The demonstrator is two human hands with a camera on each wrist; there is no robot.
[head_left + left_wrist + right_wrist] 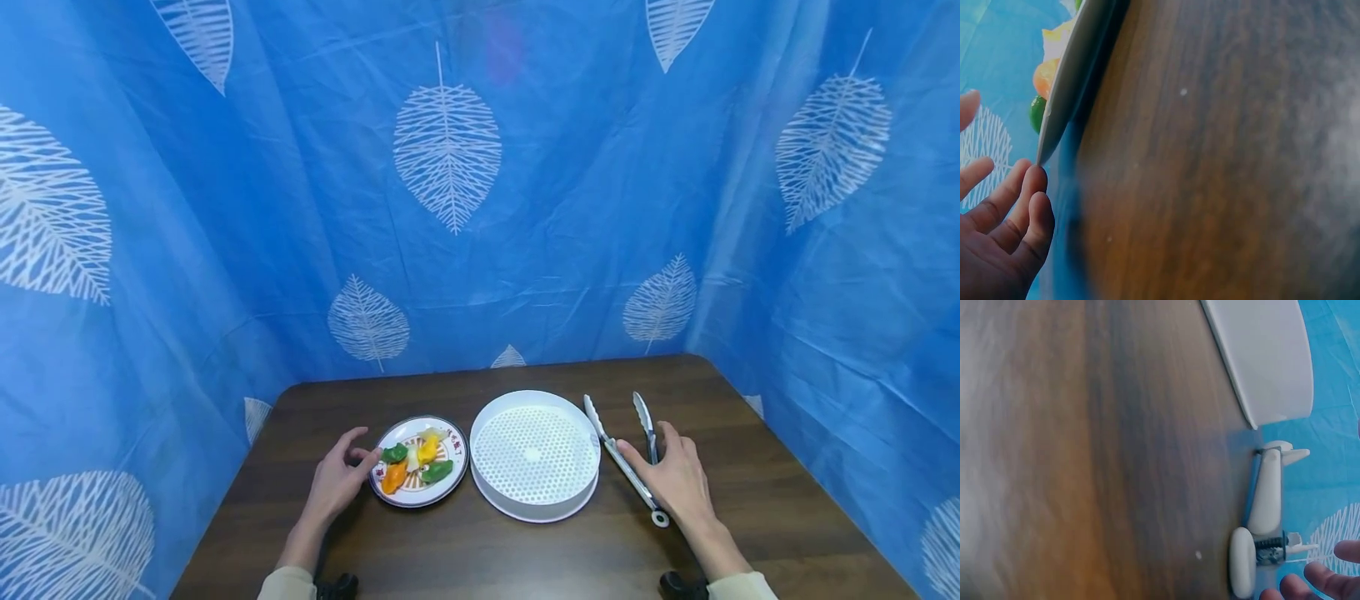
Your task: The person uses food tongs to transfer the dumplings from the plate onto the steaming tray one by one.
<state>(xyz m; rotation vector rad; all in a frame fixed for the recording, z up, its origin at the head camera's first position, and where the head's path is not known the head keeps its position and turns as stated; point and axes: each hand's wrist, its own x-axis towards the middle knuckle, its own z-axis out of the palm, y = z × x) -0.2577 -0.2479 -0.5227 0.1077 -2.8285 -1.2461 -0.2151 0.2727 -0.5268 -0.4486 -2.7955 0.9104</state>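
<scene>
My left hand (337, 479) is at the left rim of a white plate (420, 500) with a dark edge. In the left wrist view its fingertips (1036, 178) are right at the rim, the other fingers spread. Several small dumpling-shaped pieces (437, 472), green, orange, yellow and white, lie on the plate. My right hand (681, 482) hovers over a pair of metal tongs (636, 483), fingers loosely bent and thumb apart. The tongs lie spread, tips pointing away from me and ring end near. In the right wrist view the fingertips (1316, 572) are beside the tongs' pale handles (1266, 494).
Between plate and tongs stands a round white perforated basket (532, 454) with a low wall, close beside the plate. Everything lies on a dark wooden table (487, 554). Blue cloth (525, 275) with white leaf prints hangs behind the table and along both sides.
</scene>
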